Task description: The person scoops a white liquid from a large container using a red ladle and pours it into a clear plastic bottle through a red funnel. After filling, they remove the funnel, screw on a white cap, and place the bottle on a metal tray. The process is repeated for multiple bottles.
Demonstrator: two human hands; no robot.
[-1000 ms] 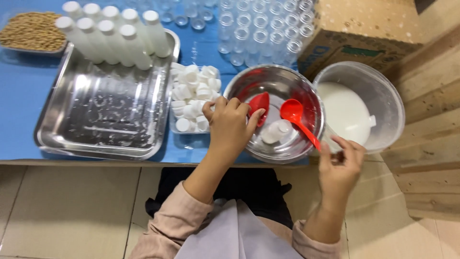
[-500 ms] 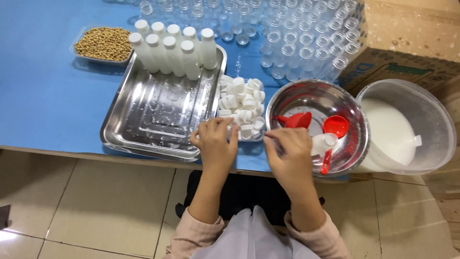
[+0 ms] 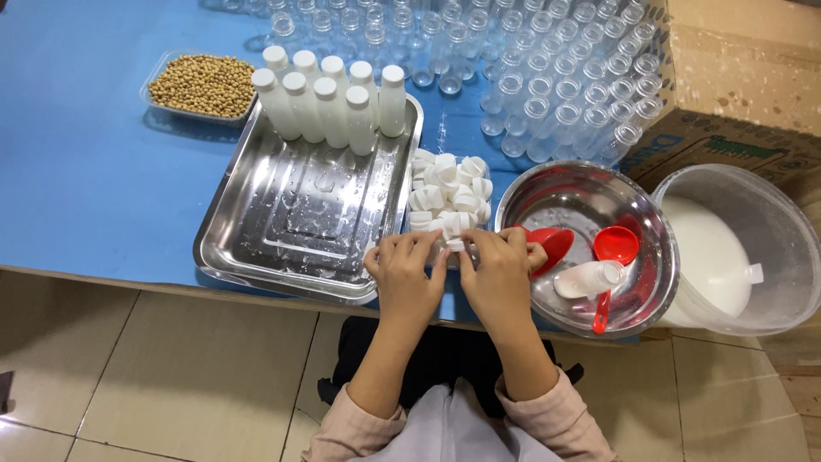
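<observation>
My left hand [image 3: 406, 275] and my right hand [image 3: 500, 274] meet fingertip to fingertip at the near edge of a heap of white caps [image 3: 449, 190] on the blue table. They pinch a white cap [image 3: 455, 245] between them. Just right of my right hand stands a steel bowl [image 3: 637, 301]. In it are a red funnel [image 3: 552, 244], a red spoon [image 3: 612, 250] and a small filled bottle [image 3: 588, 279] lying on its side.
A steel tray [image 3: 299, 214] to the left carries several capped white bottles [image 3: 329, 98] at its far end. A clear bucket of white liquid [image 3: 740, 248] stands at the right, under a cardboard box [image 3: 744, 77]. Several empty clear bottles [image 3: 530, 77] and a tub of soybeans [image 3: 201, 85] lie further back.
Both hands have left the steel bowl and moved left to the heap of caps, where they now pinch a cap. The spoon and a filled bottle lie in the bowl.
</observation>
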